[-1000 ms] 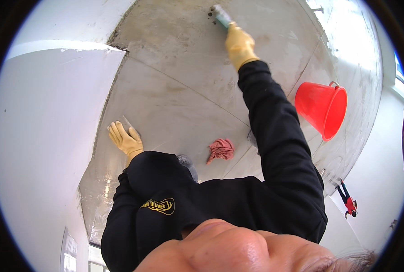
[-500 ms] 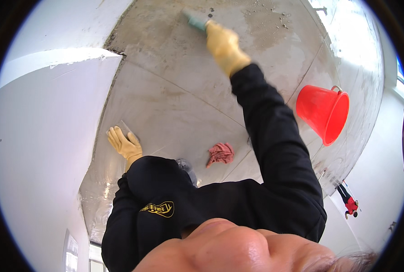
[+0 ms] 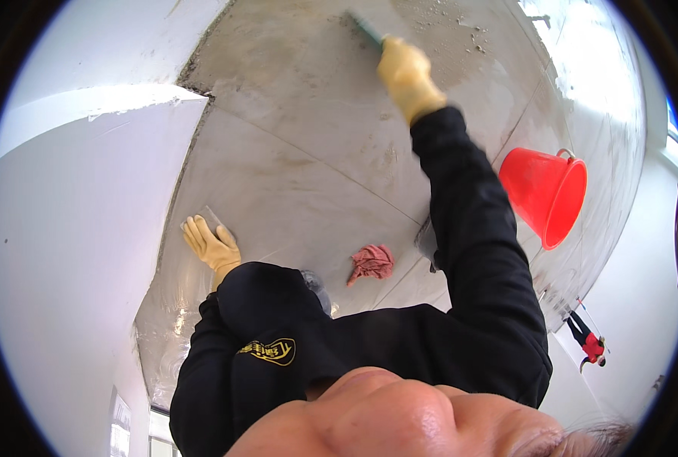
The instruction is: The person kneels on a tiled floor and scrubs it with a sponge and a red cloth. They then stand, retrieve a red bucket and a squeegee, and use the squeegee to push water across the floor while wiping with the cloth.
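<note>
My right hand (image 3: 409, 76), in a yellow rubber glove, reaches far out over the wet grey tiled floor (image 3: 301, 114). It is closed around a narrow green hand tool (image 3: 365, 28), whose far end is blurred and whose exact kind I cannot make out. My left hand (image 3: 211, 242), gloved in yellow too, lies at the left near the wall with its fingers stretched out flat. Beside its fingers shows a thin, see-through flat piece (image 3: 215, 219); whether the hand presses on it is unclear. A crumpled reddish cloth (image 3: 371, 263) lies on the floor between my arms.
To the right of my right arm stands a red bucket (image 3: 533, 186). A white wall (image 3: 103, 198) with a rough, dirty bottom edge runs along the left. Small debris (image 3: 461, 34) lies at the far side. Another person (image 3: 591, 346) in red is at the far right.
My right hand has swept to the right with the green tool, which now shows its narrower side. My left hand stays in place, and the cloth and bucket rest where they were.
</note>
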Action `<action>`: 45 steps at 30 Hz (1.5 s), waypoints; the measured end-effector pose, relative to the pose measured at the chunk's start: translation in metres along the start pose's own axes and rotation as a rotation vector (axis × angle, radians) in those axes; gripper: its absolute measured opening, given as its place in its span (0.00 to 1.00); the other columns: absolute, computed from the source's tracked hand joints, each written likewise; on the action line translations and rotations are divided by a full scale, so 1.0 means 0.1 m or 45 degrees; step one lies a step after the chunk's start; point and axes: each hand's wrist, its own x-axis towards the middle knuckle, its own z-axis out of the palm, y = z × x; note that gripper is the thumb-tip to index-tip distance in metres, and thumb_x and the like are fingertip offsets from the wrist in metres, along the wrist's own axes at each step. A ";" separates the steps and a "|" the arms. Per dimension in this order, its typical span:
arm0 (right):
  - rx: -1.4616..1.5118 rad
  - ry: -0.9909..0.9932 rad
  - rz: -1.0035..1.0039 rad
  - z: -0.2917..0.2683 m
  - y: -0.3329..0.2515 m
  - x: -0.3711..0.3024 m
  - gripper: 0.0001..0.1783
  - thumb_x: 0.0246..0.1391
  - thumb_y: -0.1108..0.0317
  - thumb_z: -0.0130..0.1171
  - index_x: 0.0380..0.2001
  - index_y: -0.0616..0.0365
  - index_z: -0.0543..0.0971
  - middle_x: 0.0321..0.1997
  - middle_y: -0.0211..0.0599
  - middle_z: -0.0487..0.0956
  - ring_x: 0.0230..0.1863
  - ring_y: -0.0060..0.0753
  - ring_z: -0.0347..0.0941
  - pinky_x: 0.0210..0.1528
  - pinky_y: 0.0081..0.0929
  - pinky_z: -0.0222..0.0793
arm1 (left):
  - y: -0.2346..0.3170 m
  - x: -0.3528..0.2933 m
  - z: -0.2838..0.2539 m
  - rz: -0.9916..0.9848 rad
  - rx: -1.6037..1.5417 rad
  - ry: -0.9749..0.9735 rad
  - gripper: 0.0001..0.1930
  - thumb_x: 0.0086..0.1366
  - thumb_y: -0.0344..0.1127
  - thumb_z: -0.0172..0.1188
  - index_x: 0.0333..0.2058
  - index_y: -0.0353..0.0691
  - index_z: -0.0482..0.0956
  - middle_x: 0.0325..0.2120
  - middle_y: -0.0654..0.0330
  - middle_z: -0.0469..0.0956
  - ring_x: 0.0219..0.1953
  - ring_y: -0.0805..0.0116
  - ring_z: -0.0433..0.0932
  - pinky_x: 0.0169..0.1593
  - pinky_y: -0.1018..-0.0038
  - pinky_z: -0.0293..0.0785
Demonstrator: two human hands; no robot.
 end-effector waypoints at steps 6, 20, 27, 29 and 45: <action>0.325 -0.311 -0.126 -0.20 -0.18 -0.14 0.09 0.69 0.67 0.57 0.45 0.50 0.86 0.46 0.42 0.91 0.50 0.51 0.89 0.49 0.47 0.85 | 0.00 0.00 -0.01 -0.007 0.022 -0.009 0.29 0.79 0.45 0.52 0.69 0.28 0.69 0.71 0.36 0.69 0.74 0.28 0.64 0.78 0.39 0.58; 0.298 -0.518 -0.408 0.23 -1.06 -1.32 0.29 0.70 0.68 0.55 0.72 0.60 0.68 0.73 0.45 0.75 0.65 0.59 0.81 0.53 0.55 0.84 | 0.03 0.01 -0.05 -0.016 0.011 -0.058 0.29 0.78 0.44 0.53 0.69 0.28 0.70 0.71 0.35 0.68 0.75 0.28 0.63 0.79 0.39 0.56; 0.321 -0.014 0.339 0.43 0.26 -0.06 0.08 0.71 0.66 0.57 0.46 0.52 0.83 0.41 0.41 0.91 0.45 0.47 0.90 0.41 0.41 0.84 | 0.06 0.05 -0.07 0.023 0.001 -0.001 0.29 0.79 0.43 0.53 0.69 0.27 0.70 0.70 0.34 0.69 0.73 0.26 0.65 0.78 0.39 0.57; 0.463 0.100 0.063 0.57 0.22 -0.88 0.10 0.70 0.66 0.58 0.50 0.52 0.81 0.39 0.42 0.89 0.40 0.51 0.89 0.44 0.46 0.84 | 0.07 0.05 -0.07 0.015 0.020 -0.014 0.28 0.79 0.43 0.53 0.68 0.27 0.70 0.70 0.33 0.70 0.73 0.26 0.65 0.78 0.38 0.58; -0.286 -0.014 -0.209 0.87 0.70 -1.91 0.23 0.67 0.68 0.56 0.63 0.57 0.70 0.56 0.44 0.84 0.52 0.49 0.86 0.44 0.44 0.85 | 0.02 -0.01 0.01 0.063 0.059 0.018 0.27 0.79 0.43 0.53 0.67 0.28 0.72 0.68 0.32 0.71 0.72 0.27 0.66 0.77 0.37 0.59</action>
